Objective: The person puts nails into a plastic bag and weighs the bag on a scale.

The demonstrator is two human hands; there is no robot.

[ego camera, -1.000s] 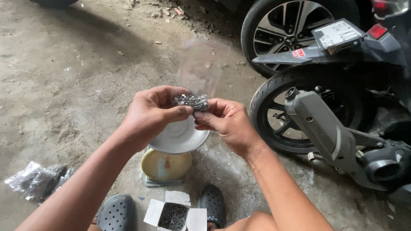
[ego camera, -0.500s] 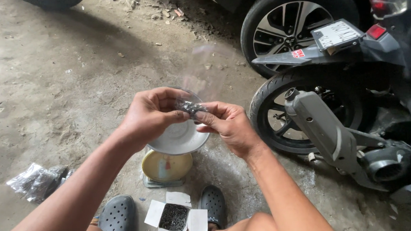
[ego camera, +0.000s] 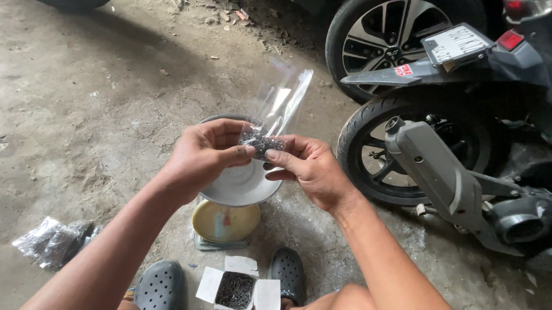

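Observation:
Both hands grip a small clear plastic bag [ego camera: 278, 104] whose bottom is filled with small dark metal pieces [ego camera: 260, 141]. My left hand [ego camera: 203, 155] pinches the filled end from the left, and my right hand [ego camera: 308, 169] pinches it from the right. The bag's empty top stands up and away from me. Directly below the hands sits a small kitchen scale [ego camera: 224, 224] with a round metal pan [ego camera: 240, 187] and a yellowish dial.
An open white cardboard box [ego camera: 237, 291] of small dark pieces lies between my grey clogs [ego camera: 159, 294]. A filled plastic bag [ego camera: 51, 241] rests on the concrete at left. A motor scooter's rear wheel [ego camera: 383, 152], its exhaust [ego camera: 444, 177] and a car wheel [ego camera: 402, 32] stand at right.
The bag's empty top has stood up and spread above the hands. Both hands keep their grip on the filled end, still over the scale pan.

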